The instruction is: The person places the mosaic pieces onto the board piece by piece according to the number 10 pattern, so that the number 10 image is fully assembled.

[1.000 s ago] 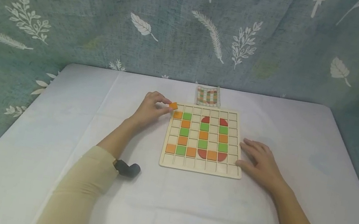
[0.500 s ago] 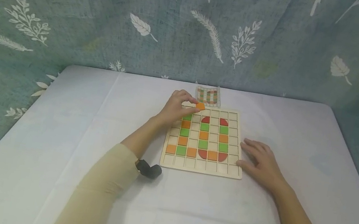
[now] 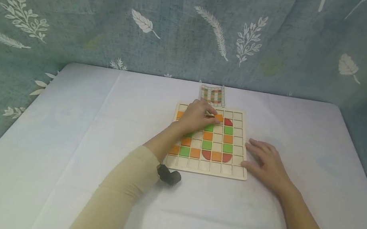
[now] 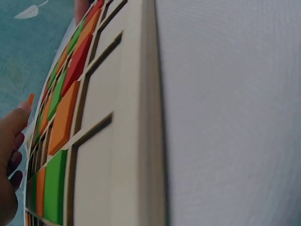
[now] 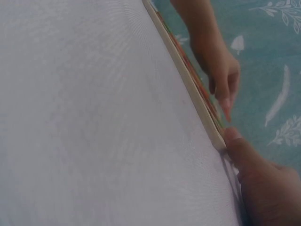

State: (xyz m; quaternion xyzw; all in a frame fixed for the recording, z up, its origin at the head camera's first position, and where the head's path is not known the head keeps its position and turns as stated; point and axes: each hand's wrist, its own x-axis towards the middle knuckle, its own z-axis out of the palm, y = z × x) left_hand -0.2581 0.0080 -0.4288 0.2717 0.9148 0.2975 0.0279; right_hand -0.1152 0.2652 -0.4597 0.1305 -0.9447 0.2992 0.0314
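Note:
A pale wooden grid board (image 3: 211,167) lies on the table, with orange and green square tiles and red rounded pieces set in its cells. My left hand (image 3: 196,117) reaches over its upper left part and pinches an orange square tile (image 3: 218,117) between thumb and fingers. That tile is beside a red rounded piece (image 3: 228,122) near the top; whether it touches the board I cannot tell. The hand hides several cells. At the board's right edge, my right hand (image 3: 265,164) rests with loose fingers, its thumb (image 5: 233,135) touching the corner.
Behind the board lies a small card (image 3: 213,95) printed with a coloured grid pattern. A white cloth (image 3: 53,149) covers the table. A grey-green curtain with white leaves (image 3: 141,20) hangs at the back. Both wrists carry a dark camera mount (image 3: 169,175).
My left hand has carried the orange tile rightward from the board's upper left corner, then lower toward the cells between the red pieces. My right hand has stayed in place.

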